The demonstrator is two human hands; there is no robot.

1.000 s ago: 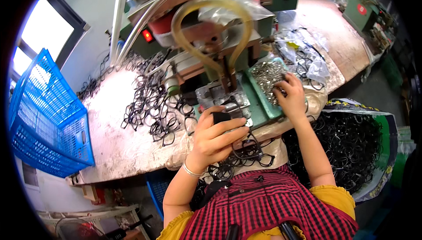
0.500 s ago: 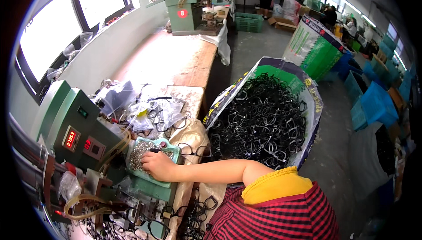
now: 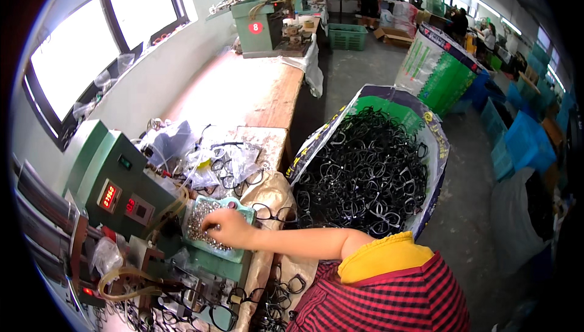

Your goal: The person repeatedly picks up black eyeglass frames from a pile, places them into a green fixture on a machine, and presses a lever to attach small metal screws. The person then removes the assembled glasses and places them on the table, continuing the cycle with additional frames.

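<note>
My right hand (image 3: pixel 230 228) reaches over a teal tray (image 3: pixel 248 211) full of small shiny metal pieces (image 3: pixel 198 215). Its fingers are curled down and pressed together at the pieces; whatever they pinch is too small to make out. My left hand is out of the picture. Below the tray stands the green machine's metal fixture (image 3: pixel 204 289), with a dark eyeglass frame (image 3: pixel 224 318) beside it at the lower edge. Another black eyeglass frame (image 3: pixel 274 213) lies on brown paper just right of the tray.
The green machine (image 3: pixel 115 177), with red displays and hoses, stands at the left. A large sack (image 3: pixel 439 149) heaped with black eyeglass frames (image 3: pixel 365 174) is to the right of the wooden table (image 3: pixel 267 101). Plastic bags (image 3: pixel 225 162) lie beyond the tray. A person (image 3: pixel 369 0) stands far back.
My right hand has shifted within the tray, its fingertips now lower among the metal pieces. A dark bit seen at the fingers before no longer shows. The whole view has tilted slightly.
</note>
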